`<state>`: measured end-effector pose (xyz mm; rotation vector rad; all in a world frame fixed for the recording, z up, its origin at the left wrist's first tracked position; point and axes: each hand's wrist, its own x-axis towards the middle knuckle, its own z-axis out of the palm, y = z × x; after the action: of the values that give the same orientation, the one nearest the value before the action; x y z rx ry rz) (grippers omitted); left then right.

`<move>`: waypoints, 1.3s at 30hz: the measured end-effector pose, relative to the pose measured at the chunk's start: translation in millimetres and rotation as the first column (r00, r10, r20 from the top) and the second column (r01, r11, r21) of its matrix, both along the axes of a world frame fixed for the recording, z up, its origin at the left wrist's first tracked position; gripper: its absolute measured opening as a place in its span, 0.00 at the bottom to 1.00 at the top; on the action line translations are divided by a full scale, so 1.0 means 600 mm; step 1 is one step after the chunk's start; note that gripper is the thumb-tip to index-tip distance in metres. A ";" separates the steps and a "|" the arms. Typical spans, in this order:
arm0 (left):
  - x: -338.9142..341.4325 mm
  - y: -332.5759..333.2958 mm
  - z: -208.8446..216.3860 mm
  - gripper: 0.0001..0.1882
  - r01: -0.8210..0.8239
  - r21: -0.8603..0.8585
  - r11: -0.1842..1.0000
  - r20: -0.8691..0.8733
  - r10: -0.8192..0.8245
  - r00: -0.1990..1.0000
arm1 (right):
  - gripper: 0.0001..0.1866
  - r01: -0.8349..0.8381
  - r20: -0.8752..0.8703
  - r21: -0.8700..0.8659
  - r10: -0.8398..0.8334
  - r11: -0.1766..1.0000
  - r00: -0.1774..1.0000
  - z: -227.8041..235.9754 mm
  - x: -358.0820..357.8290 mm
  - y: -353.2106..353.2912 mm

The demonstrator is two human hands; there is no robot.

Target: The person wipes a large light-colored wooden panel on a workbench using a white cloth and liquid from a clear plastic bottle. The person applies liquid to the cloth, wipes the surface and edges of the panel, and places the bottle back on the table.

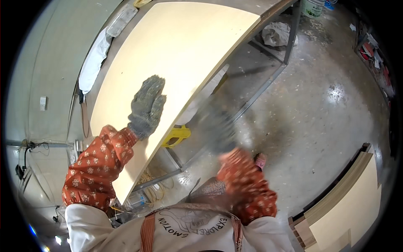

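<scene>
A large pale board (176, 50) lies flat on a metal-framed bench. My left hand (147, 105), in a dark grey knit glove, rests on the board with its fingers stretched out flat and close together. To the right of the board's edge, my right hand (216, 130) hangs in the air over the floor, in a similar dark glove. Motion smears it, so its fingers and anything in them cannot be made out. Both forearms wear red flowered sleeve covers.
Grey metal legs and bars (262, 90) of the bench run below the board. A yellow plastic thing (176, 136) shows under its edge. At the lower right stands a stack of boards (348, 206). A white sack (277, 34) and a bucket (312, 7) are at the far right.
</scene>
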<state>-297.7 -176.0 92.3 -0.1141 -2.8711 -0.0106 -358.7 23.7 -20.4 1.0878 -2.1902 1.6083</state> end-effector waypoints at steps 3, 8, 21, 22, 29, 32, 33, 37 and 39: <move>-0.008 -0.004 -0.013 0.20 -0.010 0.061 0.998 -0.039 0.013 0.999 | 0.22 0.432 -0.378 0.513 -0.256 0.742 0.890 -0.019 -0.125 0.000; 0.002 -0.004 -0.003 0.18 -0.071 -0.019 0.997 -0.113 0.069 0.991 | 0.29 0.178 -0.106 0.260 -0.155 0.949 0.982 0.026 -0.059 -0.031; -0.017 -0.011 -0.011 0.17 -0.032 0.026 0.999 -0.150 0.036 0.988 | 0.20 0.329 -0.416 0.431 -0.138 0.841 0.899 -0.082 0.059 -0.049; -0.024 -0.008 -0.012 0.17 -0.021 0.039 0.999 -0.144 0.027 0.989 | 0.20 0.422 -0.479 0.545 -0.145 0.725 0.866 -0.099 0.038 -0.043; -0.040 -0.026 -0.043 0.19 0.008 -0.074 0.997 -0.177 -0.021 0.984 | 0.27 0.009 -0.117 0.304 0.028 0.953 0.993 0.034 0.183 -0.074; -0.026 -0.035 -0.037 0.19 -0.052 -0.068 0.996 -0.171 0.040 0.985 | 0.27 -0.308 -0.131 0.125 0.324 0.943 0.937 0.019 0.408 -0.119; -0.025 -0.032 -0.037 0.19 -0.055 -0.029 0.998 -0.162 0.049 0.986 | 0.27 -0.308 -0.128 0.060 0.314 0.949 0.941 0.022 0.425 -0.127; -0.021 -0.042 -0.035 0.20 -0.062 -0.016 0.998 -0.111 0.060 0.992 | 0.27 -0.216 -0.024 -0.024 0.215 0.976 0.976 0.024 0.367 -0.109; -0.012 -0.045 -0.029 0.21 -0.145 0.001 0.989 -0.078 0.144 0.986 | 0.20 -0.143 -0.007 0.288 0.151 0.947 0.988 0.032 0.284 -0.072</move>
<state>-305.0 -202.8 74.9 0.0912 -2.7938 0.0283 -188.3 -19.8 -1.1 1.3737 -2.4290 1.3445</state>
